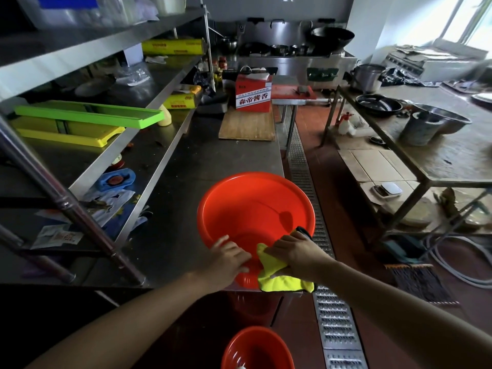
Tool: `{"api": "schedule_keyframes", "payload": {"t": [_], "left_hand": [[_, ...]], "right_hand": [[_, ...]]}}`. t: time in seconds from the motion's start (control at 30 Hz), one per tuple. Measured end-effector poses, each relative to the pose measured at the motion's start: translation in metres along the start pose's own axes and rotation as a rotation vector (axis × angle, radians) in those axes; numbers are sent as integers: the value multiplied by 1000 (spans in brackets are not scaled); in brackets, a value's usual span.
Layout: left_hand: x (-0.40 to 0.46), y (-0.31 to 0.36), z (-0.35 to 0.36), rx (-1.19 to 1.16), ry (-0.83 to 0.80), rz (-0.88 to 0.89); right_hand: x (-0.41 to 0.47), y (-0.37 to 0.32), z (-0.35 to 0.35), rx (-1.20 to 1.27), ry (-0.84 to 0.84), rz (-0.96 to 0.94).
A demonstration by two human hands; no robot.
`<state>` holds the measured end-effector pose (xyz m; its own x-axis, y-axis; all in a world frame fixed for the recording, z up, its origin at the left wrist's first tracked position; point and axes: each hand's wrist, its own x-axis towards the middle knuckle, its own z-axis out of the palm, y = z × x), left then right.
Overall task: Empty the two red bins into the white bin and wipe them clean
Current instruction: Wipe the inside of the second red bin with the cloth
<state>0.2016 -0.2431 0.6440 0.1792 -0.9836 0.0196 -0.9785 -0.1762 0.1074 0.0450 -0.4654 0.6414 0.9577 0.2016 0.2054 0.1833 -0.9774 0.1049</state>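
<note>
A big round red bin (253, 206) stands on the near end of the steel counter (186, 166), its inside bare. My left hand (229, 258) grips its near rim, thumb inside. My right hand (295, 251) holds a yellow cloth (279, 278) against the near right rim, and the cloth hangs over the outside. A second red bin (257, 348) stands lower down at the bottom edge, below the counter. No white bin is in view.
A wooden board (247, 125) with a red box (253, 94) lies farther along the counter. Shelves on the left hold green and yellow trays (80, 121). A floor drain grate (332, 315) runs on the right, beside a metal-framed table (426, 145) with pots.
</note>
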Motion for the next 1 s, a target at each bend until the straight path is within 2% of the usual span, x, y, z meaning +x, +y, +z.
{"api": "schedule_keyframes", "payload": {"t": [0.17,0.3,0.43,0.5,0.57,0.7,0.8,0.87,1.0], "left_hand": [[-11,-62,-23,143,-27,-28],[3,-51,-27,250,-134,2],[16,-2,-9,95,-52,40],[12,-6,-9,62,42,51],[2,-33,-14,125,80,74],[3,-79,-36,251,-49,-140],[20,-47,-30,230,-93,31],[26,-13,-14,163,-96,115],[31,-4,-4,129,-60,48]], "right_hand": [[-7,27,-10,20,-41,-3],[7,20,-15,16,-178,69],[16,-2,-9,0,-133,95],[7,3,-9,45,-89,87],[-8,22,-14,59,-65,81],[-14,45,-24,35,-145,118],[3,32,-23,28,-298,184],[12,16,-19,25,-319,177],[6,11,-14,95,-293,169]]}}
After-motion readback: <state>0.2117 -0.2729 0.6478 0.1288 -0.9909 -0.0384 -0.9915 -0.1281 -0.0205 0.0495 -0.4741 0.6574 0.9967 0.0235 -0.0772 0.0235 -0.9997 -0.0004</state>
